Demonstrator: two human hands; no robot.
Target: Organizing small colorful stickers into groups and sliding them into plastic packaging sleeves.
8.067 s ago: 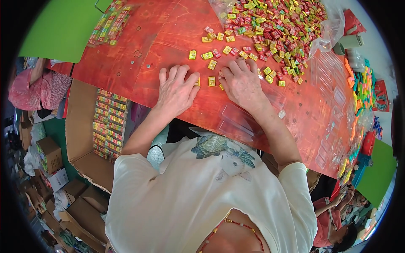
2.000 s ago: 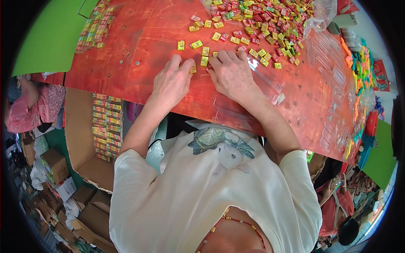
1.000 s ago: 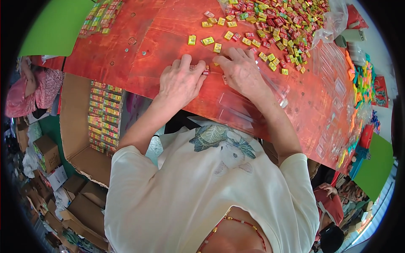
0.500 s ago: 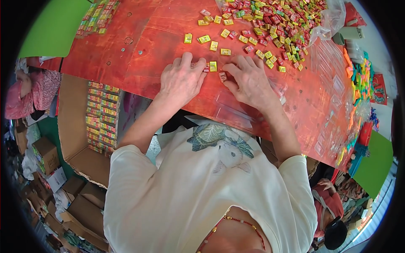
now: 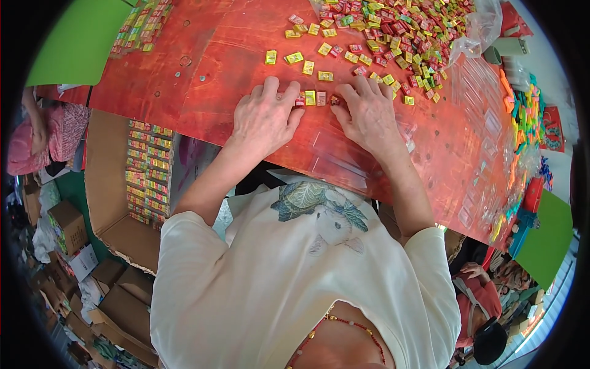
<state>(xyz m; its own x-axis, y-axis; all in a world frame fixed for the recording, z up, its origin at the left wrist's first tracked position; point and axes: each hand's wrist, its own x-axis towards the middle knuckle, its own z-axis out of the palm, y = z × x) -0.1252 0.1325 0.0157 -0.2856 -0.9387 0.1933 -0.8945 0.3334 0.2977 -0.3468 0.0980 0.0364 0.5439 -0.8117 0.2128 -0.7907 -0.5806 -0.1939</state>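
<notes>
- Red table point(image 5: 239, 55): heap point(image 5: 399, 37) at the far side, short row point(image 5: 310, 98) of boxes nearer.
- Left hand point(image 5: 261, 117): thumb and forefinger at the row's left end; cannot tell whether they clamp.
- Right hand point(image 5: 372, 117): fingers clamped on 1 dark box point(image 5: 335, 99) just right of the row.
- Uneven pushing could skew the row; a dragging forearm point(image 5: 396, 169) could shift the tray point(image 5: 338, 160).

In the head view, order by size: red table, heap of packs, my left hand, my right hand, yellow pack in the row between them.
Red table
Heap of packs
Left hand and right hand, which look alike
Yellow pack
</notes>
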